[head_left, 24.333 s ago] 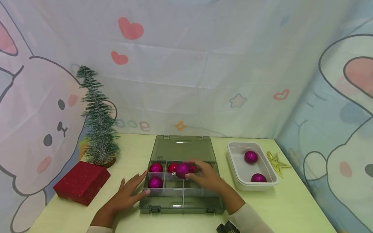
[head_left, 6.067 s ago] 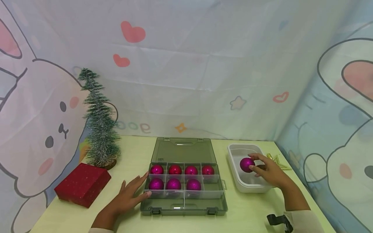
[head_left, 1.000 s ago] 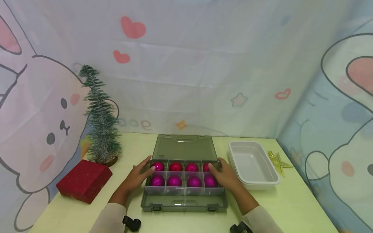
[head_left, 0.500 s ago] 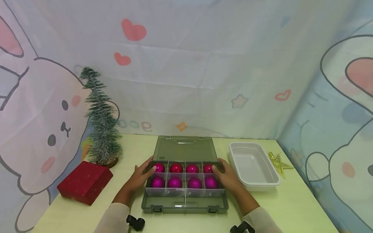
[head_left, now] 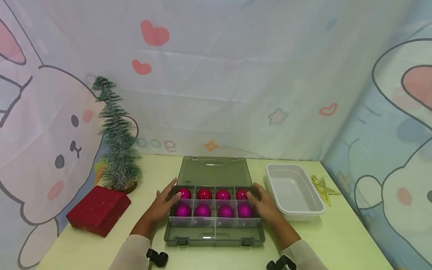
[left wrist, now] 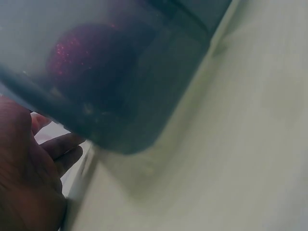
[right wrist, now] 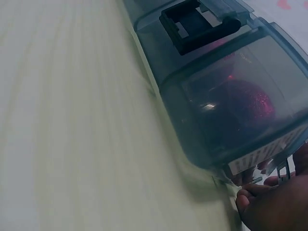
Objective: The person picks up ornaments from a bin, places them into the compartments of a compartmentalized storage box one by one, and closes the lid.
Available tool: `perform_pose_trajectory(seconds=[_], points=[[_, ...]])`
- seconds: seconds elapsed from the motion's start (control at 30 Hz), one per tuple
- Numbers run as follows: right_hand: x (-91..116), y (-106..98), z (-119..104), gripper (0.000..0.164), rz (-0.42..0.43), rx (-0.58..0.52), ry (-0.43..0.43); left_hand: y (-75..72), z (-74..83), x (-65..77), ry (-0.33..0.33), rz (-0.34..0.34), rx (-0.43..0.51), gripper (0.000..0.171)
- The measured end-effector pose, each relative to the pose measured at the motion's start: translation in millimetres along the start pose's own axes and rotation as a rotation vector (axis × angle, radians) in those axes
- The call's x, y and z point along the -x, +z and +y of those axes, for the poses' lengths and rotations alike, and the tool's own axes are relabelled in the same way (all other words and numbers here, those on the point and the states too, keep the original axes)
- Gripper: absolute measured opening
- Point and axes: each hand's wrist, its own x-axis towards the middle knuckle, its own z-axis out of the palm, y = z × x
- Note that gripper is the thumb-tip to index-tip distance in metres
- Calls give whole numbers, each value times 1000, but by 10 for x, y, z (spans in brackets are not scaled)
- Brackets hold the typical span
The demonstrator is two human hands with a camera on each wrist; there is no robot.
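Note:
A smoky-grey divided plastic box (head_left: 189,235) lies on the table with its lid (head_left: 215,174) folded back. Shiny red and pink balls (head_left: 204,194) fill its back row, and glittery magenta balls (head_left: 203,210) its middle row. My left hand (head_left: 161,207) holds the box's left side, thumb over the rim; my right hand (head_left: 266,205) grips the right side likewise, thumb beside the rightmost shiny ball. In the left wrist view the box wall (left wrist: 139,125) shows a ball through it. A black side latch (right wrist: 185,26) and a pale label (right wrist: 264,149) appear in the right wrist view.
A white tub (head_left: 293,191) stands right of the box, with a gold star ornament (head_left: 323,190) beyond it. At left are a red box (head_left: 98,210) and a small frosted tree (head_left: 119,150). A printed cloth backdrop (head_left: 216,82) rises behind the table.
Since the oldest frame the magenta balls have gone from the white tub into the box's middle row. The left hand moved up the box side, the right came to the other side; both then stay nearly still.

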Motion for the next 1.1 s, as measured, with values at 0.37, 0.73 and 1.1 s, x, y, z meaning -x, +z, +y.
perform_pose_trajectory(seconds=[0.37,0.73,1.1], points=[[24,15,16,80,-21,-55,-9,-8,19,45,29,-1,10,76],[6,14,29,82,-44,-103,4,-26,44,40,13,-20,24,76],[-11,3,16,80,-47,-102,-25,-37,25,-1,-6,-31,21,78]])
